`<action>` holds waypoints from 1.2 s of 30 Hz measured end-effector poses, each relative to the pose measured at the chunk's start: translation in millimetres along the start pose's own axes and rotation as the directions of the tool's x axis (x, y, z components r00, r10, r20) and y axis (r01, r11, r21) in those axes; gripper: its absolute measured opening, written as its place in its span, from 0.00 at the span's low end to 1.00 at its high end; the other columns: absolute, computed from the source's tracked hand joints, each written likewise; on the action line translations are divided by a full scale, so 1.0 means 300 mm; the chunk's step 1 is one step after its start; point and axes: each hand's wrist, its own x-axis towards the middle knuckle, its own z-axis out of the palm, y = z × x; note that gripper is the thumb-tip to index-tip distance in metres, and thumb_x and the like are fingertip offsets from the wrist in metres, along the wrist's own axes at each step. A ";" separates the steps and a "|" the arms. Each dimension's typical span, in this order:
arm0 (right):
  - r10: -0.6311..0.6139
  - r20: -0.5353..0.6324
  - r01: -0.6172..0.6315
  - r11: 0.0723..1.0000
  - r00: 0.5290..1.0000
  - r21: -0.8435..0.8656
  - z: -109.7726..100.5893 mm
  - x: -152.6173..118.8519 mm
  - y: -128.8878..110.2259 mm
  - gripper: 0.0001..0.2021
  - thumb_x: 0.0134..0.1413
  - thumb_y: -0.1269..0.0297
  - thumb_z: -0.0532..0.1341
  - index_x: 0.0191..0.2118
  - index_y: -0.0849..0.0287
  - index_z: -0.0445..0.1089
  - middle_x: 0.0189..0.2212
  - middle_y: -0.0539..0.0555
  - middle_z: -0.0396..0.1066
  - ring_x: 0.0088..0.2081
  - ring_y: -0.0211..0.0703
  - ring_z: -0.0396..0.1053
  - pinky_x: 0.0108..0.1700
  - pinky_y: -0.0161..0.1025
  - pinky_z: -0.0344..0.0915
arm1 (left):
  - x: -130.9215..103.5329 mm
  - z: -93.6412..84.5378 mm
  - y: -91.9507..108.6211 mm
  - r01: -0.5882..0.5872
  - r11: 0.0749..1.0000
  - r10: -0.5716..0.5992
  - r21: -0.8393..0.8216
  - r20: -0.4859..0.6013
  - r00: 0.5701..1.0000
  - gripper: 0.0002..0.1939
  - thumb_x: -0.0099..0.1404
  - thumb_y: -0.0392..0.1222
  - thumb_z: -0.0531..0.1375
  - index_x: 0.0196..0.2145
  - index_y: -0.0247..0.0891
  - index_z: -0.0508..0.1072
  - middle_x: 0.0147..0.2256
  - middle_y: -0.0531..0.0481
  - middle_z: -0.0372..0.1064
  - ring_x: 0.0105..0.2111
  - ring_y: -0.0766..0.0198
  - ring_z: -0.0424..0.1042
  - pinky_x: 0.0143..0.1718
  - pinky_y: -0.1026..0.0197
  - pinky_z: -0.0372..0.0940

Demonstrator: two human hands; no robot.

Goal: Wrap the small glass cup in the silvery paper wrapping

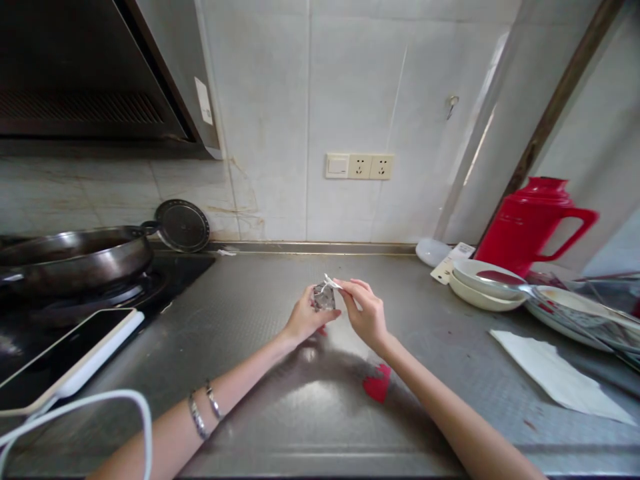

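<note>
Above the middle of the metal counter [240, 300], my left hand [306, 316] is wrapped round a small clear glass-like object [324, 298]. My right hand [364, 312] pinches a crumpled white piece [331, 283] like tissue or paper at the top of that object. Both hands are close together, with the object between them. A torn red piece [377, 384] lies on the counter below my right forearm. Another bit of red shows just beneath my left hand.
A pan [75, 260] sits on the stove at left, with a phone [70, 360] and white cable [145, 413] nearer. At right are a red thermos [530, 223], stacked bowls [483, 300], plates [580, 307] and a white paper sheet [560, 377].
</note>
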 end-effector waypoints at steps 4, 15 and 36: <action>-0.052 0.047 0.051 0.999 0.998 0.017 0.008 -0.008 0.005 0.14 0.61 0.73 0.53 0.48 0.53 0.71 0.41 0.55 0.77 0.41 0.43 0.76 0.52 0.49 0.69 | -0.001 0.003 -0.007 -0.039 0.999 0.039 0.013 0.005 0.999 0.32 0.45 0.46 0.70 0.46 0.36 0.63 0.28 0.56 0.65 0.22 0.71 0.65 0.16 0.70 0.63; -0.199 0.152 0.206 0.978 0.968 -0.027 -0.017 -0.003 -0.034 0.19 0.58 0.78 0.54 0.53 0.54 0.67 0.40 0.56 0.78 0.44 0.43 0.75 0.54 0.50 0.66 | 0.009 -0.024 0.025 0.045 0.999 -0.046 -0.015 -0.053 0.998 0.34 0.46 0.46 0.69 0.48 0.37 0.60 0.28 0.56 0.66 0.18 0.71 0.65 0.16 0.66 0.66; 0.527 0.416 -0.662 0.680 0.741 0.315 -0.021 0.048 -0.016 0.18 0.59 0.53 0.55 0.44 0.60 0.73 0.39 0.55 0.76 0.40 0.45 0.73 0.43 0.40 0.70 | -0.036 0.022 -0.007 -0.105 0.988 0.104 0.114 0.020 0.994 0.39 0.47 0.43 0.70 0.54 0.40 0.59 0.34 0.51 0.69 0.26 0.68 0.69 0.21 0.69 0.66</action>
